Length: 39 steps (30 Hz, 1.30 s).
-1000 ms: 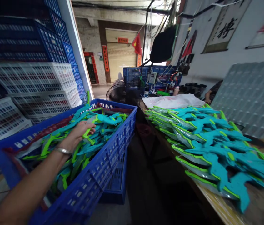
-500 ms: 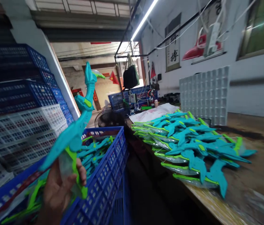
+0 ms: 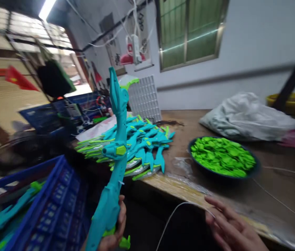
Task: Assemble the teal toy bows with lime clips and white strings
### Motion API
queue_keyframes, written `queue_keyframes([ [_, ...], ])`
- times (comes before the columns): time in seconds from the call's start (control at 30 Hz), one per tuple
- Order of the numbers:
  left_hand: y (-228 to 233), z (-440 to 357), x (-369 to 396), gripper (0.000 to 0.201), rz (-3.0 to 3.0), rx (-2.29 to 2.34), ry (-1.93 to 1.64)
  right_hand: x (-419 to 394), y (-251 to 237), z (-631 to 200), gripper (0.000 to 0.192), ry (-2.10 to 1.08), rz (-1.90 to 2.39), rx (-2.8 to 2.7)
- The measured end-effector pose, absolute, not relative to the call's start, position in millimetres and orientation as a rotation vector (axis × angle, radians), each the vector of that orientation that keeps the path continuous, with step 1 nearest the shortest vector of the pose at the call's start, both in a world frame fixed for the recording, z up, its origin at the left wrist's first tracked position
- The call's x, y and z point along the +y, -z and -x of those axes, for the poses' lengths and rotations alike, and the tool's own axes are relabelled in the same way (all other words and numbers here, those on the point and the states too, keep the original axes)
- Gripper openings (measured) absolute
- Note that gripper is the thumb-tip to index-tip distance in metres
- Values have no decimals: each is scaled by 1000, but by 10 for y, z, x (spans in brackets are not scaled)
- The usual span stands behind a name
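Note:
My left hand point(image 3: 116, 226) is closed around the lower part of a turquoise plastic toy point(image 3: 110, 188). The toy stands upright, with a long-beaked, animal-like head and lime-green parts. Its lower end runs out of the picture. Beside the table's front edge, my right hand point(image 3: 231, 226) has its fingers curled at a thin white cord point(image 3: 175, 211). The cord bends down from the fingertips and leaves the view at the bottom. Behind the held toy, a pile of similar turquoise and green toys point(image 3: 147, 143) lies on the table point(image 3: 181, 122).
A dark bowl point(image 3: 193, 158) of flat green pieces point(image 3: 223, 155) stands on the table, with a white sack point(image 3: 249, 116) behind it. At the left is a blue crate point(image 3: 50, 205) holding more toys. A pale ribbed tray point(image 3: 144, 99) leans near the wall.
The view has swung right, from the crates towards the table. My left hand has carried the toy away from the blue crate, and my right hand with the cord has come into sight.

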<state>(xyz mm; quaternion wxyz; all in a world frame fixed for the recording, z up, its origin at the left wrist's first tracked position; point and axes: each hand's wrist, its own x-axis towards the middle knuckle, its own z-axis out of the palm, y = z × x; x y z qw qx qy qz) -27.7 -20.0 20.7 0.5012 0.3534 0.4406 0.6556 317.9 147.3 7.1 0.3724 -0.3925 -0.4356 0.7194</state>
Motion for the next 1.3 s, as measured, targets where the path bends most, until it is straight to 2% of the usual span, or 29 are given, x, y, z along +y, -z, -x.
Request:
queue_keyframes([
  [0.07,-134,185,-45,26,-812,979,-1463,1440,-150,-3140,56,-1849,964,-1120],
  [0.13,-112,5,115,30,-817,863,-1411,1400,-243,-3093,47,-1842,888,-1127],
  [0.27,-180,-437,407,63,-891,573,-1613,1274,-375,-2959,35,-1788,797,-1265],
  [0.33,-217,-584,518,67,-974,514,-1648,1199,-380,-2899,35,-1724,812,-1431],
  [0.4,-218,-664,589,65,-1071,518,-1609,1141,-349,-2858,42,-1507,829,-1692],
  [0.5,-149,-736,617,61,-1152,573,-1566,1118,-286,-2826,64,-937,800,-2135],
  [0.53,-110,-761,608,59,-1159,597,-1565,1126,-272,-2819,63,-797,773,-2273],
  [0.63,43,-839,545,64,-1167,653,-1588,1157,-263,-2812,43,-649,672,-2616],
  [0.77,249,-806,427,91,-1350,745,-1529,1184,-238,-2829,51,-627,603,-2773],
  [0.83,275,-688,382,97,-1481,893,-1337,1207,-188,-2855,31,-524,547,-2789],
  [0.9,230,-529,374,85,-1543,976,-1085,1243,-129,-2898,14,-342,459,-2825],
  [0.97,150,-378,423,56,-1487,967,-894,1283,-79,-2954,18,-149,385,-2880],
  [1.03,94,-284,516,41,-1286,942,-823,1321,-34,-3002,23,14,348,-2904],
  [1.17,182,-349,673,54,-877,869,-733,1365,88,-3022,32,225,325,-2894],
  [1.23,301,-476,676,63,-899,823,-676,1354,169,-3020,36,267,331,-2913],
  [1.3,414,-623,626,81,-985,793,-636,1306,249,-3049,44,253,364,-2934],
])
